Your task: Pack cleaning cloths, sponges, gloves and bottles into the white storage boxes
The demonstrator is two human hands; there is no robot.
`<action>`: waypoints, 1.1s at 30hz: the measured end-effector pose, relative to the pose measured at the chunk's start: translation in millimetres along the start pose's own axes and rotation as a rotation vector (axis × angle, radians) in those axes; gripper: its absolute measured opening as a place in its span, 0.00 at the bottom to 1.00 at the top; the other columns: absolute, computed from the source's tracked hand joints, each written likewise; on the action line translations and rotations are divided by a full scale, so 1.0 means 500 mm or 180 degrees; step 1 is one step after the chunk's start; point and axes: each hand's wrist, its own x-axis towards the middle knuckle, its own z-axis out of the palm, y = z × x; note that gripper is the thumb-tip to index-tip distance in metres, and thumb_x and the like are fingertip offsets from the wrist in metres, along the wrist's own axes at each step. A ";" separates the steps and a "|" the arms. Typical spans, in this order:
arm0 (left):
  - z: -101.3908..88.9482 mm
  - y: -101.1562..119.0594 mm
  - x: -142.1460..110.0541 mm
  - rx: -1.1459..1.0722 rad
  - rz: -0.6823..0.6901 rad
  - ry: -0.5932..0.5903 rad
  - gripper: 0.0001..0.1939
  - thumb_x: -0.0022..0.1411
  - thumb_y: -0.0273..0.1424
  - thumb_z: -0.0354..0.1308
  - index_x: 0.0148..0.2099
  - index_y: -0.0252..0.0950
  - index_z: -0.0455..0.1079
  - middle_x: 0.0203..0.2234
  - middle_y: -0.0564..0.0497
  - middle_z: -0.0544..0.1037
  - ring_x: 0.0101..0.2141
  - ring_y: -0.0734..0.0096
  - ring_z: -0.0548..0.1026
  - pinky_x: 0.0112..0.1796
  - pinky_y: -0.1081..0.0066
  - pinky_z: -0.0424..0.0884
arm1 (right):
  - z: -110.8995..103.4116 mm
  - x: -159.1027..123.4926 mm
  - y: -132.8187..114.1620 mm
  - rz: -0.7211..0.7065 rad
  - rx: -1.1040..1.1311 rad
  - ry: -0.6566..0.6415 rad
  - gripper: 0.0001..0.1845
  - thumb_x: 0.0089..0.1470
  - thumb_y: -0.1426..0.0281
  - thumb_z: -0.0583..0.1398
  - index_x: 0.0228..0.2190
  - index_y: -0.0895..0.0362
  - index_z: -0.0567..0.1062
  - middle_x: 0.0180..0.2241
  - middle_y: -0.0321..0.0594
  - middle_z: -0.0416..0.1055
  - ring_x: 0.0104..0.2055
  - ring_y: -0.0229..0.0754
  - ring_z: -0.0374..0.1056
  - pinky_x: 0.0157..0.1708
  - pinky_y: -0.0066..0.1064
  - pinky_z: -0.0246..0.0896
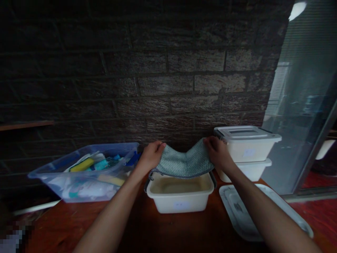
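A pale green textured cloth (185, 163) with a dark edge hangs spread between my two hands, sagging in the middle. My left hand (152, 154) pinches its left upper corner, and my right hand (217, 151) grips the right upper corner. Right below the cloth stands an uncovered cream plastic bin (181, 203) with dark side handles and a small label on its front. Its far rim is partly hidden behind the cloth. The part of the bin's inside that shows is bare cream plastic.
At left, a clear bluish tub (86, 200) holds a yellow sponge (82, 164), bottles and other supplies. Two stacked cream bins (252, 149) stand at right, the upper one lidded. A loose lid (237, 207) lies on the wooden table (168, 232). Behind are a brick wall and a glass door.
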 end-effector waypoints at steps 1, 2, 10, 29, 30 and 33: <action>0.007 -0.003 -0.005 0.0009 -0.0012 -0.0160 0.19 0.70 0.42 0.48 0.30 0.37 0.69 0.23 0.52 0.72 0.27 0.67 0.70 0.28 0.71 0.59 | 0.014 -0.010 0.004 0.0036 -0.0026 -0.0117 0.19 0.67 0.57 0.53 0.32 0.56 0.73 0.28 0.41 0.74 0.31 0.43 0.69 0.30 0.31 0.55; 0.013 -0.006 -0.012 0.0027 -0.0025 -0.0316 0.20 0.70 0.42 0.48 0.29 0.37 0.68 0.23 0.52 0.73 0.26 0.67 0.70 0.28 0.71 0.59 | 0.027 -0.021 0.007 0.0072 -0.0050 -0.0240 0.19 0.67 0.58 0.52 0.32 0.57 0.73 0.29 0.42 0.75 0.31 0.44 0.71 0.30 0.31 0.55; 0.016 0.008 -0.079 0.0415 -0.0141 -0.0974 0.16 0.70 0.36 0.50 0.32 0.37 0.72 0.26 0.47 0.79 0.30 0.62 0.77 0.32 0.69 0.62 | 0.055 -0.093 -0.007 -0.0005 -0.0538 -0.0963 0.17 0.70 0.65 0.50 0.37 0.58 0.76 0.34 0.47 0.80 0.37 0.46 0.76 0.36 0.31 0.58; -0.021 0.112 -0.190 0.0446 0.0060 -0.1596 0.14 0.66 0.34 0.53 0.29 0.41 0.74 0.25 0.48 0.79 0.28 0.63 0.76 0.29 0.68 0.59 | -0.059 -0.170 -0.102 -0.0190 -0.1154 -0.1521 0.15 0.70 0.67 0.50 0.35 0.57 0.74 0.31 0.46 0.78 0.33 0.46 0.75 0.31 0.33 0.51; -0.022 0.114 -0.185 0.0451 0.0051 -0.1522 0.14 0.67 0.34 0.53 0.29 0.40 0.73 0.25 0.48 0.78 0.27 0.63 0.75 0.29 0.68 0.58 | -0.057 -0.164 -0.102 -0.0188 -0.1157 -0.1531 0.15 0.70 0.67 0.50 0.35 0.57 0.74 0.30 0.46 0.78 0.32 0.46 0.74 0.30 0.33 0.50; -0.025 0.112 -0.167 0.0498 0.0005 -0.1270 0.13 0.67 0.36 0.54 0.30 0.41 0.73 0.21 0.48 0.75 0.24 0.63 0.73 0.27 0.68 0.54 | -0.047 -0.141 -0.104 -0.0215 -0.1192 -0.1539 0.15 0.69 0.65 0.51 0.35 0.56 0.74 0.28 0.44 0.76 0.28 0.44 0.71 0.28 0.34 0.48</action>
